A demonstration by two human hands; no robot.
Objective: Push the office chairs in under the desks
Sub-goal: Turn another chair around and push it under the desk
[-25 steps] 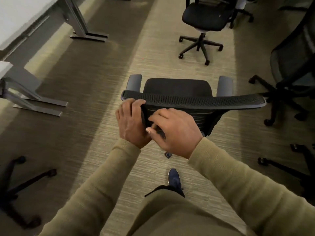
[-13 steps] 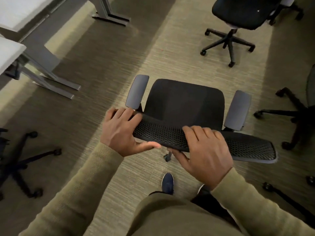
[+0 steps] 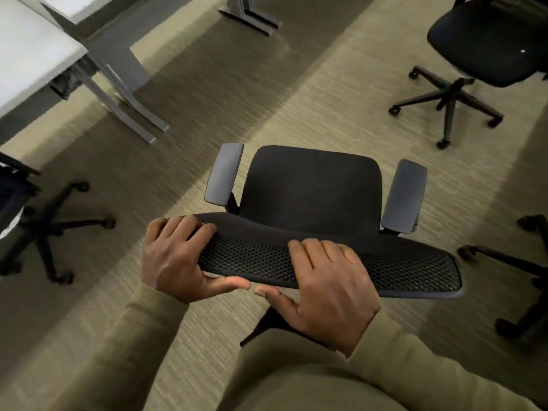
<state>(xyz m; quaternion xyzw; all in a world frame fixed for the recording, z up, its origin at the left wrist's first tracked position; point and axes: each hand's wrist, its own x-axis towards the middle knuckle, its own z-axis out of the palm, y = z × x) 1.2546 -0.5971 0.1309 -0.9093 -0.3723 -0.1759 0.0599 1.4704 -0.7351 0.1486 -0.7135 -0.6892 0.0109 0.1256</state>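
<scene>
Both hands hold the mesh backrest [image 3: 326, 262] of a black office chair [image 3: 314, 185] standing on open carpet [image 3: 296, 93], well apart from the white desk [image 3: 32, 51] at upper left. The left hand [image 3: 175, 256] wraps the backrest's left end, fingers over the top edge and thumb beneath; the right hand [image 3: 329, 289] clamps near the middle the same way, so each hand pinches the top rail. The step in hand looks like steering this chair toward the desk; it is not yet under it. Next, the seat probably has to swing left and roll forward between the desk's grey legs [image 3: 124, 93], with the armrests [image 3: 224, 173] kept clear of the desktop edge. The way there looks open, but another chair's base [image 3: 50, 229] sits at left and a second chair [image 3: 486, 40] at upper right.
</scene>
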